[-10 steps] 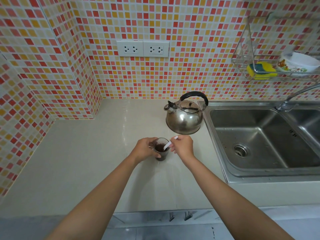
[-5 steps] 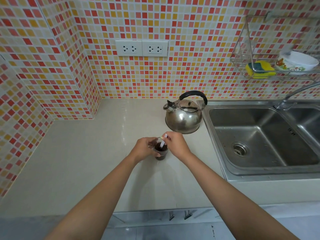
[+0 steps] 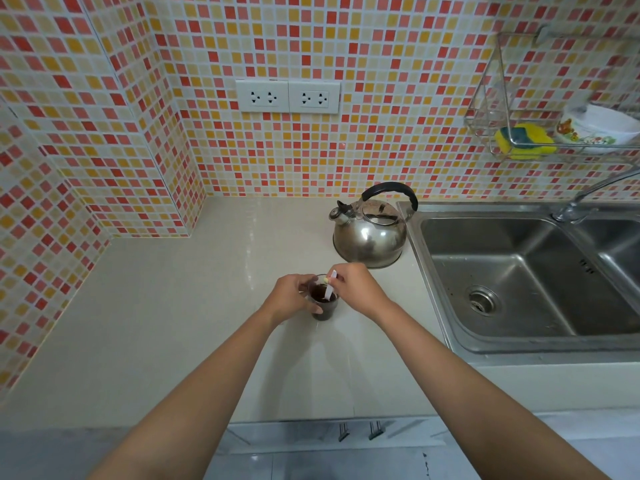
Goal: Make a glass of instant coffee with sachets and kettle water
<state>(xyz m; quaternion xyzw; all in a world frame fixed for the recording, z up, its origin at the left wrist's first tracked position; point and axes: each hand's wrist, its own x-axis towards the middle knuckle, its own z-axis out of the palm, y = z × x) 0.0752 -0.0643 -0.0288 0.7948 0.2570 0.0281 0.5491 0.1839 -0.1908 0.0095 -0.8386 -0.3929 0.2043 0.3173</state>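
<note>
Both hands meet at the glass (image 3: 323,303), near the counter's (image 3: 173,323) front middle. Left hand (image 3: 292,297) wraps the glass from 9 o'clock, fingers curled round its wall. Right hand (image 3: 356,289) sits at 3 o'clock of the glass, fingers pinching a white stick (image 3: 330,285) near its top end. Versus half a second ago: stick is about as steep, its lower end in the dark coffee, and the hands barely shifted; versus one second ago, when the stick lay flatter, pointing out toward 2 o'clock above the rim, it now stands much more upright. Stick's long axis runs roughly 12 to 6, top leaning slightly toward 1 o'clock, bottom tip down in the liquid. Whether it is a stirrer or a rolled sachet, cannot tell; a small yellowish bit shows just beside the pinch. Glass stands upright on the counter, filled most of the way with dark brown coffee. Kettle (image 3: 370,233) sits at 1 o'clock of the glass, near but apart, spout pointing to 9 o'clock, black handle arched over the top. Sink (image 3: 519,278) lies at 3 o'clock, tap (image 3: 588,199) at its back edge. Wire rack (image 3: 502,98) on the tiled wall at 2 o'clock holds a yellow sponge (image 3: 523,142) and a white bowl (image 3: 599,128). Double socket (image 3: 287,97) at 12 o'clock.
</note>
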